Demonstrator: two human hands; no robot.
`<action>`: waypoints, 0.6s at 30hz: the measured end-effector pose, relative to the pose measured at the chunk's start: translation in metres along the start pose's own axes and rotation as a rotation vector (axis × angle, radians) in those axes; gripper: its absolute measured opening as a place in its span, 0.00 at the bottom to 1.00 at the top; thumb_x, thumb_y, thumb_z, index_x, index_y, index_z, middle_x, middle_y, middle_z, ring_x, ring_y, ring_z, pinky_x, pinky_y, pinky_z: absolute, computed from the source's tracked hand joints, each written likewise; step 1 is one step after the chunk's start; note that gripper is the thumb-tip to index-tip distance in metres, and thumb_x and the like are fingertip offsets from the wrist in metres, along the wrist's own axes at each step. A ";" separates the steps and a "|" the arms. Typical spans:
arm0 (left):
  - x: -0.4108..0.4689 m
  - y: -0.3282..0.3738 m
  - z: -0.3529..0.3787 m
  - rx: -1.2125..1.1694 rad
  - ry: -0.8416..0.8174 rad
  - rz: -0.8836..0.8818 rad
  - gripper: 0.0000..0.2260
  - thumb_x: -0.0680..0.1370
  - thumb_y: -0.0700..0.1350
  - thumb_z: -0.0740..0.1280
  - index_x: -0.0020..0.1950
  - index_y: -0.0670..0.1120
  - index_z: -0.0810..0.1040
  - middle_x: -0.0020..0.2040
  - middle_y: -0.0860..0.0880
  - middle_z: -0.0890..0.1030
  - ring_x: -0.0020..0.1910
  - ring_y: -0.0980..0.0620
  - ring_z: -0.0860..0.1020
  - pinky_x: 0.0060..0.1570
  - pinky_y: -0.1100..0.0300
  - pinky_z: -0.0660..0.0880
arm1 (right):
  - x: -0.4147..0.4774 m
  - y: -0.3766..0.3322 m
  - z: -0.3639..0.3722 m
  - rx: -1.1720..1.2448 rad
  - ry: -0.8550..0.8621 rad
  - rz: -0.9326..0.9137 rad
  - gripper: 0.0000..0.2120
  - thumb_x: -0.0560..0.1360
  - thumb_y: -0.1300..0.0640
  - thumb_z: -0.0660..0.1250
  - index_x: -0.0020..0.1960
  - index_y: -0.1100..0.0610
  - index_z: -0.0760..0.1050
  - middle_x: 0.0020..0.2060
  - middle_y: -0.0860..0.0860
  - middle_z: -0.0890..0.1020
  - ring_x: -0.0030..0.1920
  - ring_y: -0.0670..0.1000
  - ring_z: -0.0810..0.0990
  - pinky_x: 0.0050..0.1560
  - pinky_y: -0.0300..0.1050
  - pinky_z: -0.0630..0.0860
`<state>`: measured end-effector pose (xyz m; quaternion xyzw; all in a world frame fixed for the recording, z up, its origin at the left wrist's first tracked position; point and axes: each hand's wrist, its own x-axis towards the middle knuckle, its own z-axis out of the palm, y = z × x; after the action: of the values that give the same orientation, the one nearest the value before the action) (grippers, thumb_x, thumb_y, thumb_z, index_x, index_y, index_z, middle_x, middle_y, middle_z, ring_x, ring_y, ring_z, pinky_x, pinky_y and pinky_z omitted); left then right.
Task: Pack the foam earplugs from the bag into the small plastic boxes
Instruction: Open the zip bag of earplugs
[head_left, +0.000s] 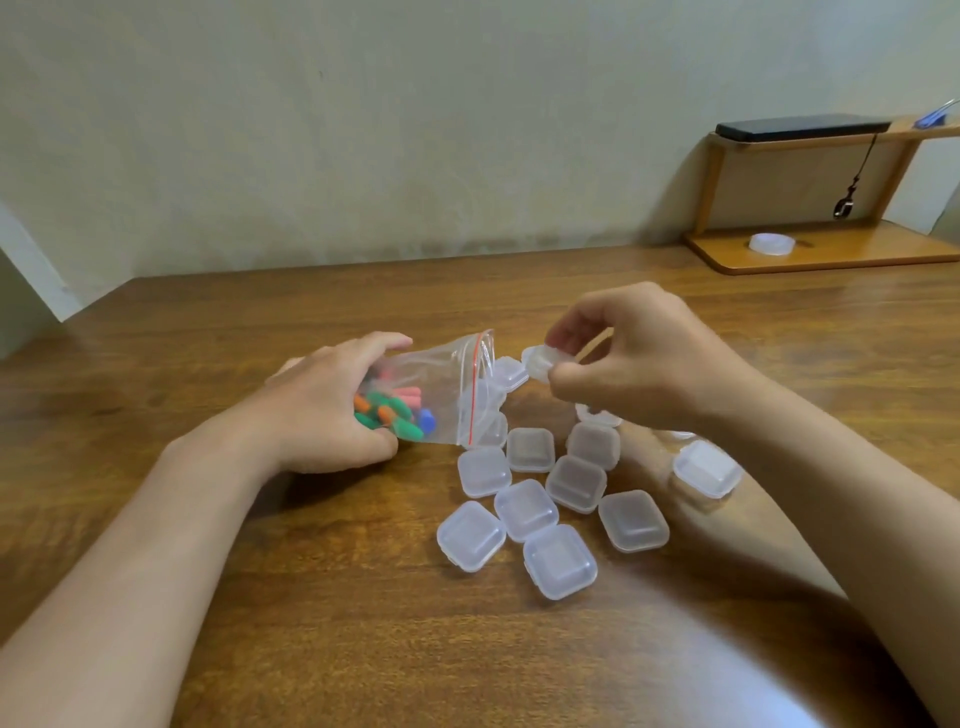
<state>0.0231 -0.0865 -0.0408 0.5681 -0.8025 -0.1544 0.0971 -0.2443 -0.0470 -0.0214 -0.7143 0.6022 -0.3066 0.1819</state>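
Note:
My left hand (322, 410) grips the closed end of a clear zip bag (441, 387) lying on the wooden table, its red-striped mouth pointing right. Inside it sit several foam earplugs (400, 413), green, orange, pink and blue. My right hand (628, 358) pinches one small translucent plastic box (540, 361) between thumb and fingers, lifted just above the table near the bag's mouth. Several more small plastic boxes (530, 506) lie closed in a loose cluster on the table below and between my hands.
The wooden table (260, 597) runs up to a pale wall. At the back right stands a wooden shelf (810, 249) with a black phone (802, 129) on top, a hanging strap and a white tape roll (771, 244) on its base.

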 end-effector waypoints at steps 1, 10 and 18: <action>-0.001 0.001 0.000 0.018 -0.004 0.000 0.43 0.63 0.55 0.71 0.76 0.64 0.59 0.69 0.56 0.71 0.66 0.52 0.71 0.68 0.49 0.69 | -0.001 -0.001 -0.002 0.080 -0.010 -0.009 0.10 0.68 0.53 0.75 0.49 0.52 0.83 0.43 0.47 0.84 0.39 0.48 0.84 0.41 0.48 0.84; -0.009 0.027 0.007 -0.179 0.405 0.446 0.30 0.73 0.62 0.62 0.71 0.49 0.75 0.67 0.55 0.75 0.68 0.54 0.73 0.69 0.44 0.69 | -0.008 -0.009 -0.001 0.415 -0.122 -0.115 0.09 0.75 0.65 0.68 0.52 0.55 0.84 0.30 0.44 0.83 0.33 0.48 0.81 0.41 0.44 0.82; -0.003 0.049 0.041 -0.180 0.700 0.726 0.09 0.76 0.44 0.71 0.51 0.39 0.83 0.48 0.47 0.84 0.48 0.50 0.83 0.47 0.47 0.78 | -0.009 -0.011 0.009 0.497 -0.097 -0.175 0.07 0.75 0.65 0.70 0.51 0.58 0.83 0.39 0.56 0.85 0.34 0.45 0.81 0.37 0.37 0.77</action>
<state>-0.0323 -0.0630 -0.0611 0.2598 -0.8511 0.0203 0.4558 -0.2313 -0.0369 -0.0233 -0.7109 0.4350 -0.4249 0.3534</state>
